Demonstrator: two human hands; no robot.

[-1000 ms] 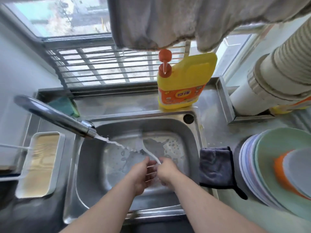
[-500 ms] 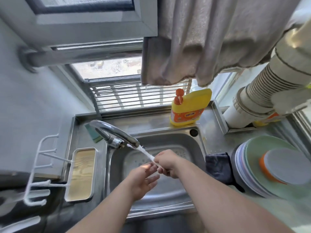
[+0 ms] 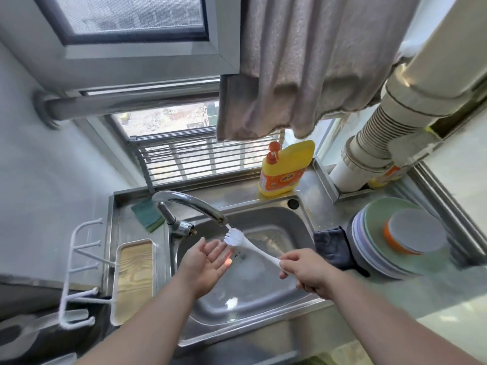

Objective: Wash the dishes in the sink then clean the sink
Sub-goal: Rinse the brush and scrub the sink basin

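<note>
We see the right hand (image 3: pixel 307 272) gripping the handle of a white brush (image 3: pixel 250 245) over the sink (image 3: pixel 303 222), bristles just under the tap (image 3: pixel 195 204) spout. The left hand (image 3: pixel 208 262) is open, palm up, fingertips just beside the bristles. Stacked plates (image 3: pixel 374 248) sit on the counter at the sink's right edge.

We cannot see the end of the brush (image 3: pixel 251 247) handle, buried in our right hand (image 3: pixel 307 271). Our forearms run off the bottom edge. The detergent bottle (image 3: pixel 286 169) label is too blurred to read, and a dark cloth (image 3: pixel 333 247) hides part of the sink (image 3: pixel 303 219) rim.
</note>
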